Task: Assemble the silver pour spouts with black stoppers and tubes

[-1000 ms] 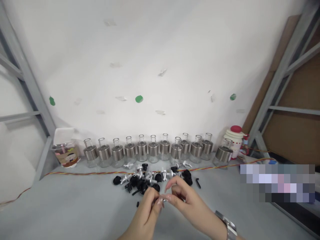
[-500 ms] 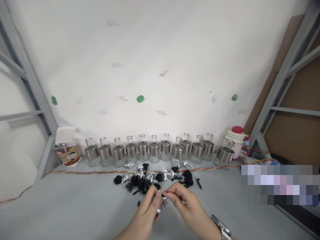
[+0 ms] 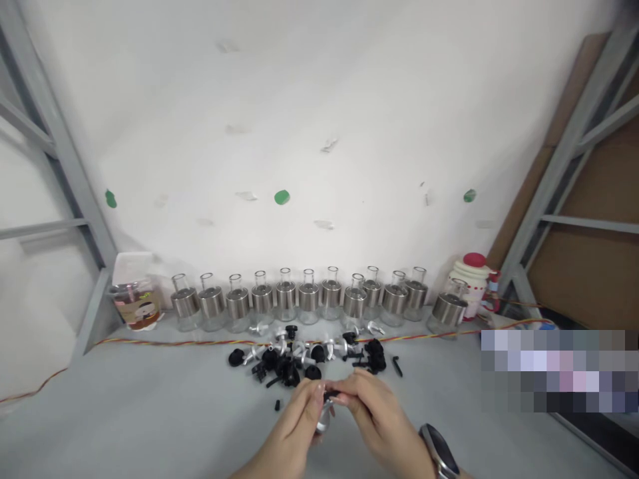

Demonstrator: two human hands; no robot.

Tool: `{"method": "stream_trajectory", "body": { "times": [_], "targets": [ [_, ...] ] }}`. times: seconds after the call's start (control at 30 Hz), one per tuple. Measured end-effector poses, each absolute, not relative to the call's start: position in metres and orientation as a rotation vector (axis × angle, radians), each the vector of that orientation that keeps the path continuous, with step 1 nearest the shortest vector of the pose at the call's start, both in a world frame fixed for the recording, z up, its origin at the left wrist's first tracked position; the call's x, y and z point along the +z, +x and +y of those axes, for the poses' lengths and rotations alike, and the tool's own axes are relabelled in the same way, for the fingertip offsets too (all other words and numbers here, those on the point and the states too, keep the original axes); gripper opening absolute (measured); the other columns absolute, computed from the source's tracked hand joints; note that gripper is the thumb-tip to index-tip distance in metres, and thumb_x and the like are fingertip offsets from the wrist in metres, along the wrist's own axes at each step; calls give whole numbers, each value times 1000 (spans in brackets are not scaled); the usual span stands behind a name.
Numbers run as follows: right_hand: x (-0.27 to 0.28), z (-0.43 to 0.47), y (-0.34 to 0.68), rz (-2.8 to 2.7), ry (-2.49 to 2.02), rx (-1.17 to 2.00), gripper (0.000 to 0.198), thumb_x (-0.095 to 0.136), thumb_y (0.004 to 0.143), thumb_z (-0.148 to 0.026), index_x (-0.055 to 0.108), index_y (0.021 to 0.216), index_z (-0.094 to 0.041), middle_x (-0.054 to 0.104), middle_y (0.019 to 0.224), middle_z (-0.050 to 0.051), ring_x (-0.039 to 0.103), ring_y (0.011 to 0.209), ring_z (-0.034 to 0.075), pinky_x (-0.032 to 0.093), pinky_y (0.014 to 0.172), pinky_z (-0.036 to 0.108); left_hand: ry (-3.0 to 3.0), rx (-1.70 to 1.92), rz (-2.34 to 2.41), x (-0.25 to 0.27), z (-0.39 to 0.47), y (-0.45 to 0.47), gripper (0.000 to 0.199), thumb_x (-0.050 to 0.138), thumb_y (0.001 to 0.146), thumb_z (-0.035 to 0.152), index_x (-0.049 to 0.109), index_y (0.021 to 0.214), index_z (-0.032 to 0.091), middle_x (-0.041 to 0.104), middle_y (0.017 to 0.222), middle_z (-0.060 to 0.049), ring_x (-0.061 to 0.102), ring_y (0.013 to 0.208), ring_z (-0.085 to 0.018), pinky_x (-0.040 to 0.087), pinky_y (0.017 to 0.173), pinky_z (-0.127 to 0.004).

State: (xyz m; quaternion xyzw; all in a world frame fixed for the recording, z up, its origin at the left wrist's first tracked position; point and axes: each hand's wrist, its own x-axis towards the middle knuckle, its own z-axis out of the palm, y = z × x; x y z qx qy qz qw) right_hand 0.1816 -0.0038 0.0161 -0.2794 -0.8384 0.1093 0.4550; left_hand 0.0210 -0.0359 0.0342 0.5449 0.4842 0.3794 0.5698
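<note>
My left hand is closed around a silver pour spout, whose rounded metal part shows below the fingers. At its top, a small black piece is pinched by my right hand, with thumb and forefinger meeting the left fingertips. How the black piece sits on the spout is partly hidden by the fingers. Just beyond both hands lies a loose pile of silver pour spouts and black plastic caps. A small black bit rests left of my left hand.
Several glass bottles with metal collars stand in a row along the white wall. A twisted red-yellow wire crosses the table. A drink cup stands at left, a red-lidded jar at right. One black lever lies right of the pile.
My right hand has closed in on the left, and its fingers now press over the black piece. More of the silver spout shows beneath. The pile and bottles stay put.
</note>
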Motion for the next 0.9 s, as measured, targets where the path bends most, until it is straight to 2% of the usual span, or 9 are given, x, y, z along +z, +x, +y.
{"method": "stream_trajectory", "body": {
  "times": [0.07, 0.2, 0.3, 0.4, 0.5, 0.57, 0.67, 0.77, 0.9],
  "targets": [
    [18, -5, 182, -2072, -645, 212, 15, 39, 88, -17, 51, 97, -21, 62, 75, 2, 55, 66, 14, 42, 68, 29, 1267, 879, 1119, 38, -38, 20, 56, 34, 75, 63, 51, 113, 27, 43, 120, -3, 42, 105, -21, 43, 79, -29],
    [23, -7, 183, -2066, -565, 92, 15, 38, 88, -16, 51, 96, -19, 58, 65, 2, 51, 59, 14, 43, 61, 29, 1257, 833, 1111, 42, -41, 17, 58, 35, 75, 62, 41, 123, 31, 25, 138, 0, 16, 126, -26, 38, 89, -35],
    [24, -8, 182, -2075, -526, 45, 18, 39, 87, -14, 51, 100, -18, 55, 60, 1, 49, 56, 13, 43, 58, 28, 1272, 817, 1098, 44, -42, 15, 57, 34, 78, 59, 32, 128, 32, 18, 142, 3, -3, 130, -26, 31, 95, -42],
    [24, -8, 182, -2092, -517, 11, 18, 39, 87, -13, 50, 99, -17, 52, 58, 1, 46, 53, 13, 42, 54, 28, 1318, 823, 1096, 44, -41, 15, 55, 34, 80, 55, 29, 130, 31, 16, 142, 4, -11, 129, -23, 22, 100, -45],
    [23, -8, 181, -2098, -530, 8, 16, 38, 87, -13, 50, 96, -16, 52, 58, 1, 45, 53, 13, 41, 54, 27, 1375, 850, 1095, 42, -40, 14, 54, 34, 82, 52, 29, 130, 28, 19, 142, 3, -7, 130, -22, 15, 103, -44],
    [22, -8, 182, -2106, -545, 20, 16, 37, 87, -13, 50, 95, -17, 52, 58, 1, 45, 53, 13, 41, 55, 27, 1395, 856, 1106, 40, -39, 14, 55, 34, 82, 52, 29, 130, 27, 20, 142, 2, -2, 131, -22, 15, 103, -43],
    [22, -8, 182, -2134, -557, 54, 17, 36, 87, -13, 49, 96, -18, 55, 62, 2, 49, 58, 14, 42, 61, 29, 1432, 846, 1109, 36, -37, 12, 54, 32, 83, 51, 26, 131, 28, 30, 137, -3, 18, 127, -24, 24, 99, -42],
    [21, -9, 182, -2147, -547, 94, 17, 35, 88, -14, 49, 96, -18, 56, 63, 2, 49, 58, 14, 42, 61, 29, 1499, 845, 1071, 33, -35, 12, 53, 30, 84, 50, 22, 132, 29, 45, 123, -6, 38, 113, -22, 33, 93, -40],
    [24, -9, 180, -2139, -518, -29, 17, 35, 88, -14, 51, 94, -16, 53, 57, 1, 46, 52, 14, 39, 53, 27, 1545, 870, 1083, 30, -34, 12, 53, 27, 85, 50, 20, 133, 28, 48, 118, -6, 42, 106, -20, 34, 90, -37]
  ]
}}
